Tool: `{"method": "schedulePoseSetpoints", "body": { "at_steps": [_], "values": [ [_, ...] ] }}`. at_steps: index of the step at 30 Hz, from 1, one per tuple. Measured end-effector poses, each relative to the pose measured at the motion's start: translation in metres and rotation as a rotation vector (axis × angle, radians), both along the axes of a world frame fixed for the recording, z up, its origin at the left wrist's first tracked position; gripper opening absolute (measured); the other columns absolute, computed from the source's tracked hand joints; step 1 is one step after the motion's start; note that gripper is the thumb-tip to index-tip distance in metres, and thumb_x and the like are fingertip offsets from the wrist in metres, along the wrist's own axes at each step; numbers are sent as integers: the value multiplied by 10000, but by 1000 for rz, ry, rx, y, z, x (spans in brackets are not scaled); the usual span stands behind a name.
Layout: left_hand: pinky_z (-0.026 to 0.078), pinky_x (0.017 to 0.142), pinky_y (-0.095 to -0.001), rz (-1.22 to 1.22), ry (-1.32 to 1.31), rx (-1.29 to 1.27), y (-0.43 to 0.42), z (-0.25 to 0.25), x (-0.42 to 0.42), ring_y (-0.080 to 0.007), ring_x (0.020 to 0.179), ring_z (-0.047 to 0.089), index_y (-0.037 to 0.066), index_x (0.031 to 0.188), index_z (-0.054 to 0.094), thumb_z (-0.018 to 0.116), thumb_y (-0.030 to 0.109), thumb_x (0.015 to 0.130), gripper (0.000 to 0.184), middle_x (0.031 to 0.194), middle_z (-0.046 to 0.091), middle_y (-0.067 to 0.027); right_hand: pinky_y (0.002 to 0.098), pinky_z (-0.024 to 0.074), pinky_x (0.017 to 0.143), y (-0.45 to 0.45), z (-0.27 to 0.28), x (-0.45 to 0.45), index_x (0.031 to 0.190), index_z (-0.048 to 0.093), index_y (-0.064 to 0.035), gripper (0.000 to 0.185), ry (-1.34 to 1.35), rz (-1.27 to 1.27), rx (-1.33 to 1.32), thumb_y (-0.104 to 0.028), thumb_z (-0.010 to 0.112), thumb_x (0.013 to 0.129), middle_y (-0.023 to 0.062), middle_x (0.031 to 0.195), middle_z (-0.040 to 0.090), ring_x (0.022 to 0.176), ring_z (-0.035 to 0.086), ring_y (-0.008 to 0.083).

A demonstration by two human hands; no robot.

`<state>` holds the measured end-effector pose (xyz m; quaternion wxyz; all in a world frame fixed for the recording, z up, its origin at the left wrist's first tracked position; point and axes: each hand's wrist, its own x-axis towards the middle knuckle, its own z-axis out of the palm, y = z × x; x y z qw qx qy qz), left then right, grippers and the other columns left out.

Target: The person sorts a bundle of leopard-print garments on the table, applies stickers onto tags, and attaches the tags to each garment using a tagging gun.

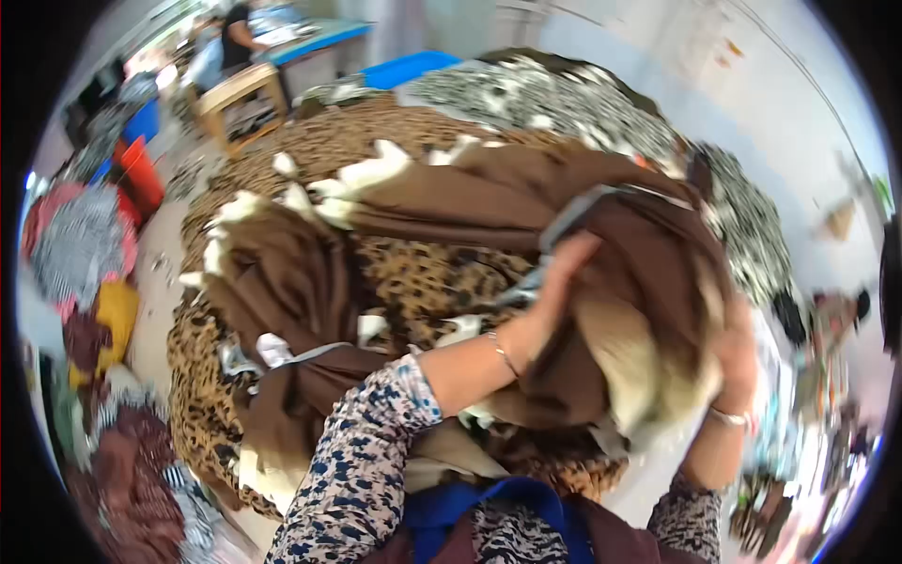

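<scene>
A large bundle of brown fabric (pixel 648 221) with cream edges lies between my hands, a grey strip (pixel 578 211) round it. My left hand (pixel 561 277) presses along its near left side, fingers stretched up against the cloth. On the right, my right hand (pixel 736 362) clasps the bundle's outer edge; motion smears its fingers. The cloth by that hand is blurred too. Left of my left forearm is another gathered brown bundle (pixel 291 273), with a grey tie (pixel 319 353) and a white tag (pixel 273 349). Both rest on a heap of leopard-print fabric (pixel 413 273).
Behind the heap lie black-and-white patterned fabrics (pixel 536 94) and a blue tray (pixel 409 69). Garment piles (pixel 80 240) and a red bin (pixel 141 174) line the left. A wooden stool (pixel 242 99) stands near another person (pixel 237 38) at a table. A pale wall (pixel 752 103) bounds the right.
</scene>
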<state>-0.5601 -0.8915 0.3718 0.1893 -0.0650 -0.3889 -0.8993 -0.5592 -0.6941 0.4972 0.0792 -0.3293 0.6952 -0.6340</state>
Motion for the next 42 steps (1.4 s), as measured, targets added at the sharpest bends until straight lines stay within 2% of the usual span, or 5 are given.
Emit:
{"method": "schedulePoseSetpoints", "body": {
  "at_steps": [5,16,19,26,42],
  "values": [
    [453,893,-320,-135,-239,46,44,-31,31,-189,936,599,33,998,648,503,229,887,268,964,647,-79,393,493,806,-2,-61,32,1221,509,51,696,198,-167,733,-383,737,727,224,1040,608,938,593,359],
    [452,905,-336,-253,-392,81,39,-29,114,-214,962,602,41,1027,639,509,256,894,285,1000,647,-101,396,385,976,3,-123,164,1314,473,-58,611,901,-179,286,-217,643,748,189,1273,477,1190,463,333],
    [452,909,-340,-241,-378,102,33,-21,124,-220,969,602,43,1035,636,510,263,896,290,1010,647,-107,418,389,980,2,-150,171,1256,524,-69,528,797,431,-159,-226,652,769,145,1277,481,1198,457,331],
    [451,917,-349,-205,-365,153,11,-13,155,-236,986,604,48,1054,631,514,280,900,302,1033,647,-121,307,423,934,-51,-225,159,1109,576,-28,255,-401,718,165,-134,422,936,103,1130,589,1026,549,215],
    [450,935,-372,-300,-468,442,-15,19,225,-272,1024,608,59,1096,618,523,319,910,333,1086,647,-153,334,427,937,173,-250,53,1150,564,-48,279,-383,-666,361,-153,459,913,107,1151,585,1050,548,235]
  ]
}}
